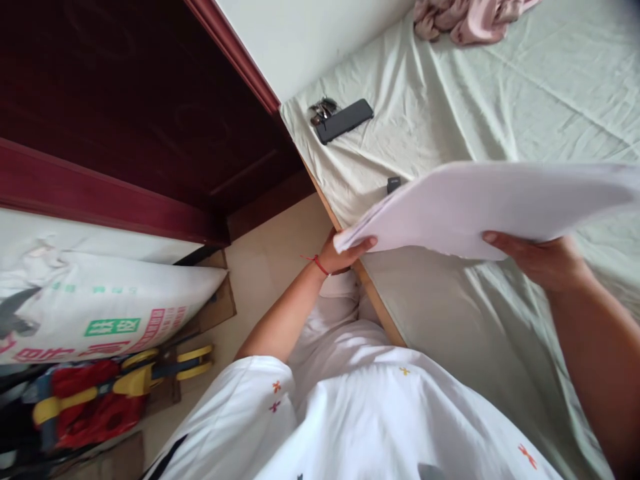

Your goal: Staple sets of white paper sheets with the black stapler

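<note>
A broad stack of white paper sheets [450,207] stretches between my two hands above the bed, its right end blurred. My left hand [345,252], with a red string on the wrist, grips the stack's left corner, thumb on top and fingers hidden beneath. Farther right, my right hand [543,260] holds the near edge, its thumb pressed on the upper face and the other fingers out of sight under the paper. Just beyond the left part of the stack, a small black object [393,183] lies on the sheet, partly covered.
The bed [560,100] has a pale green wrinkled sheet. On it lie a black phone [345,121], a bunch of keys [324,109] and pink cloth [467,20]. A dark red wooden door [115,87], a printed white sack [115,307] and a yellow-and-red folded item [100,400] stand left.
</note>
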Demonstrator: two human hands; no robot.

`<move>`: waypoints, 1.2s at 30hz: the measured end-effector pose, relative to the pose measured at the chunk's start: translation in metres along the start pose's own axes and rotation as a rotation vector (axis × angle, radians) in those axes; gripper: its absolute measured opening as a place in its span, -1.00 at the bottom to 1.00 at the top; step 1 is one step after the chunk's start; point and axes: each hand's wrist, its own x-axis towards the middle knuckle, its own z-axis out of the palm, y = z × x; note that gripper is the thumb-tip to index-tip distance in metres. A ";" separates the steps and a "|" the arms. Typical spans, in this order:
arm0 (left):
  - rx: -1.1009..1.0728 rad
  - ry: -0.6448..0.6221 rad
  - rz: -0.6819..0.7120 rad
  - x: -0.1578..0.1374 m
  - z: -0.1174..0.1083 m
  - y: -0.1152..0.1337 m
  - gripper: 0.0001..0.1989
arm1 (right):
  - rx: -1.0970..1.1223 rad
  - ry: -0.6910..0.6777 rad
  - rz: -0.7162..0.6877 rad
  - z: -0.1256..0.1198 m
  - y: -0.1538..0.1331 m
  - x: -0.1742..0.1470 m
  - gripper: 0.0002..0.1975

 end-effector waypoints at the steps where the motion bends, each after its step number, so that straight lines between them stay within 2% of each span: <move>1: 0.015 -0.040 0.002 0.000 0.000 -0.001 -0.58 | 0.024 0.014 0.006 0.001 0.000 0.001 -0.48; 4: 0.025 -0.095 -0.025 -0.002 -0.001 -0.004 -0.50 | 0.074 0.027 0.125 -0.001 0.000 0.001 -0.48; 8: 0.035 -0.136 -0.125 -0.007 0.001 -0.001 -0.48 | 0.144 -0.018 0.419 -0.011 0.008 -0.003 -0.44; 11: 0.042 -0.236 -0.166 -0.011 0.007 0.009 -0.46 | 0.175 -0.031 0.475 -0.021 0.016 -0.004 -0.43; 14: 0.077 -0.354 -0.217 -0.013 0.014 0.024 -0.44 | 0.073 0.008 0.374 -0.034 0.021 0.001 -0.24; 16: 0.112 -0.436 -0.228 -0.013 0.019 0.034 -0.44 | -0.247 0.077 0.269 -0.043 0.018 0.004 -0.01; 18: 0.175 -0.514 -0.218 -0.012 0.025 0.043 -0.48 | -0.636 0.100 0.104 -0.050 0.010 0.004 0.08; 20: 0.245 -0.600 -0.197 -0.010 0.031 0.049 -0.51 | -0.882 0.020 -0.108 -0.054 -0.002 0.001 -0.05; 22: 0.268 -0.692 -0.173 -0.007 0.035 0.053 -0.50 | -0.956 -0.123 -0.301 -0.057 -0.011 -0.004 -0.23; 24: 0.239 -0.775 -0.160 -0.005 0.040 0.053 -0.49 | -0.959 -0.247 -0.348 -0.063 -0.016 -0.009 -0.28; 25: 0.219 -0.810 -0.156 -0.005 0.041 0.053 -0.49 | -0.944 -0.307 -0.303 -0.067 -0.015 -0.010 -0.29; 29: 0.180 -0.919 -0.132 -0.001 0.047 0.048 -0.42 | -0.801 -0.508 0.051 -0.086 -0.005 -0.009 -0.37; 32: 0.171 -0.936 -0.131 0.005 0.047 0.045 -0.44 | -0.670 -0.585 0.256 -0.090 0.002 -0.007 -0.46; 34: 0.158 -0.861 -0.154 0.010 0.044 0.043 -0.51 | -0.557 -0.566 0.414 -0.085 0.005 -0.008 -0.47; 36: 0.129 -0.704 -0.216 0.013 0.042 0.041 -0.65 | -0.404 -0.514 0.577 -0.078 0.008 -0.010 -0.47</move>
